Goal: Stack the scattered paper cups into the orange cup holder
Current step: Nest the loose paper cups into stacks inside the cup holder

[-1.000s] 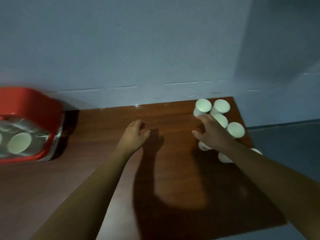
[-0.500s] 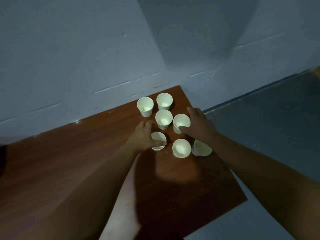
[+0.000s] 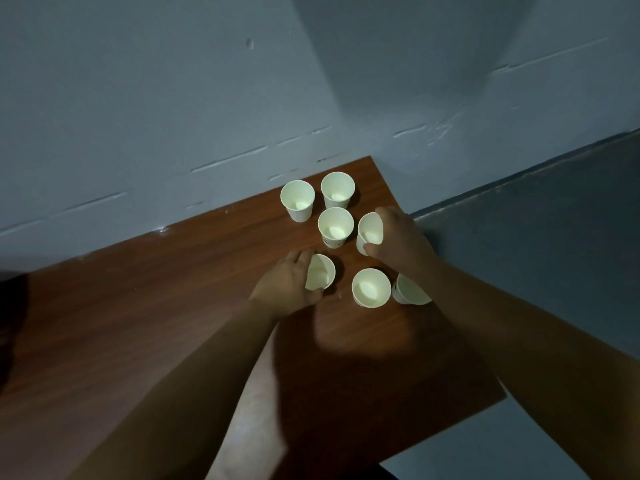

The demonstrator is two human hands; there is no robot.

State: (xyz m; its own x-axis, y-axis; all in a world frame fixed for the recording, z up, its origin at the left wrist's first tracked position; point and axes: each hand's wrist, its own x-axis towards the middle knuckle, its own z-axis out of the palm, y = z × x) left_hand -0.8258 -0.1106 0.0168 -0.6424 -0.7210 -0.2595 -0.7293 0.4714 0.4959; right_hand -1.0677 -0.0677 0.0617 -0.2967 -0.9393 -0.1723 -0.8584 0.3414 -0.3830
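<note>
Head view shows seven small white paper cups (image 3: 335,227) standing upright with open mouths, clustered close together near the far right corner of the brown wooden tabletop (image 3: 173,323), just beside the grey-blue wall (image 3: 173,98). The left hand (image 3: 285,284) curls fingers and thumb round the near-left cup (image 3: 322,273). The right hand (image 3: 398,239) wraps thumb and fingers round the right-hand middle cup (image 3: 369,232), and its forearm partly hides another. The orange cup holder is out of sight. Both grips probably want to be light, since thin paper walls would buckle, with each lift straight up to spare the neighbours before nesting one cup into the other
</note>
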